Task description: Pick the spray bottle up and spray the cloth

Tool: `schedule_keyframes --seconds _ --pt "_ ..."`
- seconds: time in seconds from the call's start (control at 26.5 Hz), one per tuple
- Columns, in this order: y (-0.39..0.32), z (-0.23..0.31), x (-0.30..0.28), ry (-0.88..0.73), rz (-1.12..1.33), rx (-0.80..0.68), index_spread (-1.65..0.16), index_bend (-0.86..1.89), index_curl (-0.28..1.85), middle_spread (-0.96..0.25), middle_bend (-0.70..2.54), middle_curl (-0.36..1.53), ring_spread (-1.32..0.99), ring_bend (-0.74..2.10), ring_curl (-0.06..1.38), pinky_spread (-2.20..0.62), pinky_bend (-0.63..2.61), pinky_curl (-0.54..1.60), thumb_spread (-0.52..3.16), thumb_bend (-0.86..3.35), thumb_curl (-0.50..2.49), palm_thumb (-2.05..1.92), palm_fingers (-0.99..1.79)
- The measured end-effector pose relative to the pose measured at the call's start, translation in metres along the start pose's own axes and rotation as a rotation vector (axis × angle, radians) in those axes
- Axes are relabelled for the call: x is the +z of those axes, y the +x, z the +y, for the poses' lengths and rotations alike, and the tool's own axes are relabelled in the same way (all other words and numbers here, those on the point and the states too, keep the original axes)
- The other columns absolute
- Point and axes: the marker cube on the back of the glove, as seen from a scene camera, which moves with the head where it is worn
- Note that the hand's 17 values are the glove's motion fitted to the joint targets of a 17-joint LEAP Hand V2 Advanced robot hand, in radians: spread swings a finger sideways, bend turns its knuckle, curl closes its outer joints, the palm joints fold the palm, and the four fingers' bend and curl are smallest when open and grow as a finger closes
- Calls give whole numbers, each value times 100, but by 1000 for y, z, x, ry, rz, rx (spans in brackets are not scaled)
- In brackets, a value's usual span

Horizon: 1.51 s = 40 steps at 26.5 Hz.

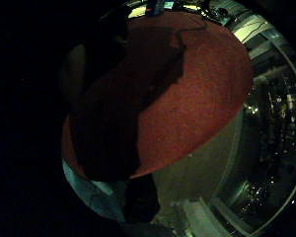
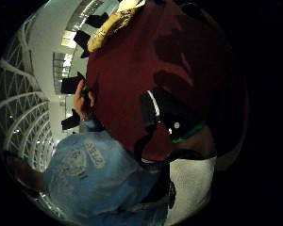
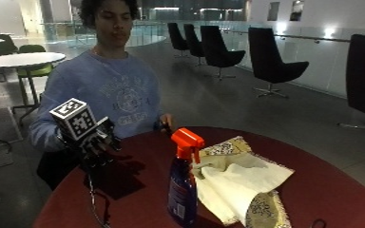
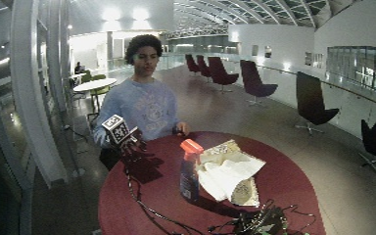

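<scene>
One spray bottle (image 3: 184,183) upright beside cloth (image 3: 239,183); grip (image 3: 97,142) relaxed, empty.

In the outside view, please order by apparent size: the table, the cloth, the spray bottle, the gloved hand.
1. Table
2. Cloth
3. Spray bottle, though it stands nearest the camera, which enlarges it
4. Gloved right hand

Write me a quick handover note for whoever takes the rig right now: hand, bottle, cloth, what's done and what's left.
Gloved right hand: raised above the red table near the person, fingers hanging relaxed, holding nothing.
Spray bottle: upright on the table, red trigger head on top, untouched, apart from the hand.
Cloth: crumpled cream cloth with a patterned border, lying right beside the bottle.
Bare hand: resting at the table's far edge.
Done: nothing yet.
Left: reach, grip the bottle, spray the cloth.
</scene>
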Motion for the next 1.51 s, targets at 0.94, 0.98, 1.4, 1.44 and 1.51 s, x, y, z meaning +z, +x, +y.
schedule_keyframes --seconds 0.94,0.98,1.4,1.44,1.51 --pt "-7 -32 -7 35 21 -27 -36 16 25 5 25 25 12 22 18 21 39 26 114 20 22 52 47" --pt "-5 -40 -9 40 20 -22 -36 15 25 5 24 26 12 22 18 21 39 26 115 19 22 53 48" --pt "10 -177 -44 150 -231 23 -36 14 26 4 22 29 9 27 23 22 36 28 116 12 25 54 51" --pt "11 -189 -46 170 -270 32 -36 14 27 3 22 30 9 28 23 22 36 28 116 11 25 53 51" --pt "14 -210 -51 204 -343 56 -36 14 27 3 22 31 8 28 23 22 35 29 115 9 26 54 52"
